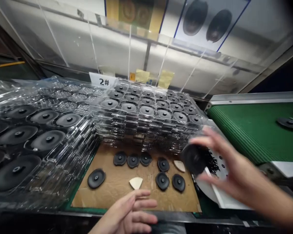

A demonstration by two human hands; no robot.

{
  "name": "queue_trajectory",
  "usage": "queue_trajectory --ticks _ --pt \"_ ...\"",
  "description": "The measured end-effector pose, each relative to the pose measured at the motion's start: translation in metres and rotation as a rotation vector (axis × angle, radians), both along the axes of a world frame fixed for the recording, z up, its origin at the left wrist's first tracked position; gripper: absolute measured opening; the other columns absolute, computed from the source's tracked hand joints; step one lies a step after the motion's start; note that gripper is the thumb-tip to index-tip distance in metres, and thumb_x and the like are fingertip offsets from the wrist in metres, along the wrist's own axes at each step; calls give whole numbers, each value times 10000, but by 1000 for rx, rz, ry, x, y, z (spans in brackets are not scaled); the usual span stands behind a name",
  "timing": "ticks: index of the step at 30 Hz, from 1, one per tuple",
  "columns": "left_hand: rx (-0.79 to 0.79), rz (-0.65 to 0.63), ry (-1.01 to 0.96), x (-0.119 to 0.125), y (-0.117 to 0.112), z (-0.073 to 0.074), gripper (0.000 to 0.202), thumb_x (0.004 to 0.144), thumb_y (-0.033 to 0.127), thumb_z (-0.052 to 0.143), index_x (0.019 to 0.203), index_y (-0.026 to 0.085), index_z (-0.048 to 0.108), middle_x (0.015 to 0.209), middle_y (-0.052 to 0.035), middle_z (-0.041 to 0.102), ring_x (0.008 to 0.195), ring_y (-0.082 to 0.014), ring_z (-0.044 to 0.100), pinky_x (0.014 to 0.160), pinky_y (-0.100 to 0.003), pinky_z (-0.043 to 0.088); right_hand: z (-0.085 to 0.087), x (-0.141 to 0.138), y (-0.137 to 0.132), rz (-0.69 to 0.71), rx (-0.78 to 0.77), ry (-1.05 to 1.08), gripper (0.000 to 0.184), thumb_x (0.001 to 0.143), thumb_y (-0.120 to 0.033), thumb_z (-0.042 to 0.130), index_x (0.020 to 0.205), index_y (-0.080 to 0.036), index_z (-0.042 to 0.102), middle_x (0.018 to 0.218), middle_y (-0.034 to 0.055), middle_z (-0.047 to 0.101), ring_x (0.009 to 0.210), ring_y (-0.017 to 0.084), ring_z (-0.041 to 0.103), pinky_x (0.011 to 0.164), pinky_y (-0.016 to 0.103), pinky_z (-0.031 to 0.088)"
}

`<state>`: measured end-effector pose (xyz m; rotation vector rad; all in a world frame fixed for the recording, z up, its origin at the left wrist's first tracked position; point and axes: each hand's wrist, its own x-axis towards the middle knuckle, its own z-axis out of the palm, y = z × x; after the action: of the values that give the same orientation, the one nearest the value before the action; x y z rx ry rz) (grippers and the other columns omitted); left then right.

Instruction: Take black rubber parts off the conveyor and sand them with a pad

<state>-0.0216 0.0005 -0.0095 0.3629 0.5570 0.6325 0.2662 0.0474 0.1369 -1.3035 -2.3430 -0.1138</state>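
My right hand (230, 165), smeared a little by motion, pinches a black disc (195, 159) between thumb and fingers at the right of the cardboard sheet (117, 195). Behind it is a white round dish (207, 190) with thin black pieces (212, 162) in it. My left hand (134, 213) is open, fingers spread, holding nothing over the cardboard's front edge. Just beyond its fingers lies a cream wedge-shaped piece (136, 182); a second cream piece (180, 166) lies farther right. Several black discs with small central hubs, such as one disc (96, 178) at left, rest on the cardboard.
Stacked clear plastic trays (146, 125) full of black discs stand behind the cardboard. More trays (66, 152) rise at left. A green conveyor belt (248, 126) carrying a dark disc (289, 123) runs at right. A "2#" sign (102, 80) stands at the back.
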Motion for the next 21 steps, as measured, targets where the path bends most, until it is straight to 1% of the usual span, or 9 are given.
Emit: queue_trajectory --ticks 2,4,6,10,12,14,17,19,21 --pt "51 -103 -119 13 10 10 515 787 540 588 1153 179 618 1018 -125 721 847 -230 707 724 -325 526 -35 -43 -31 223 -105 10 766 867 -413 572 1489 -246 158 1197 106 637 1121 265 599 970 434 486" --pt "82 -181 -140 20 17 14 570 775 579 571 1158 161 620 937 -131 737 836 -229 705 728 -331 522 -65 -72 -49 240 -205 68 813 868 -361 584 1497 -234 84 1225 106 622 1164 251 570 1015 425 449" --pt "56 -247 -156 19 19 9 594 767 597 562 1138 139 635 907 -146 744 830 -225 703 723 -320 516 -85 -88 -55 200 -293 145 826 873 -360 576 1496 -217 51 1232 108 613 1182 239 553 1024 410 440" --pt "-102 -238 -171 2 15 -7 503 770 557 600 1037 139 682 902 -134 755 748 -192 707 684 -288 514 -104 -100 -52 168 -423 248 746 907 -373 521 1488 -215 81 1280 119 576 1202 229 542 995 374 468" --pt "-169 -196 -185 -7 13 -14 468 786 528 606 1024 135 690 917 -130 756 774 -200 711 689 -285 513 -110 -105 -50 154 -427 302 772 894 -468 518 1489 -213 98 1332 142 536 1237 261 513 979 393 477" --pt "-199 -155 -213 -15 11 -18 473 797 514 600 1040 117 688 946 -140 752 857 -226 705 712 -297 511 -119 -112 -49 145 -362 372 786 874 -577 471 1487 -214 138 1313 145 555 1268 295 478 1004 445 442" --pt "-218 -97 -246 -24 10 -23 459 822 486 581 1083 120 674 984 -138 748 911 -244 695 746 -326 509 -139 -121 -46 264 -268 380 741 880 -637 374 1478 -232 205 1191 97 650 1270 302 474 1080 509 319" --pt "-224 -62 -263 -29 10 -26 455 827 483 576 1102 132 665 985 -136 749 886 -241 701 740 -326 506 -152 -127 -43 270 -321 339 781 866 -685 307 1482 -217 199 1237 106 626 1271 307 474 1087 519 295" --pt "-230 -38 -274 -34 10 -29 479 821 500 575 1107 125 660 988 -149 747 892 -246 700 730 -319 507 -160 -133 -42 173 -390 351 835 853 -719 207 1492 -183 161 1363 148 517 1308 321 426 1082 525 300"
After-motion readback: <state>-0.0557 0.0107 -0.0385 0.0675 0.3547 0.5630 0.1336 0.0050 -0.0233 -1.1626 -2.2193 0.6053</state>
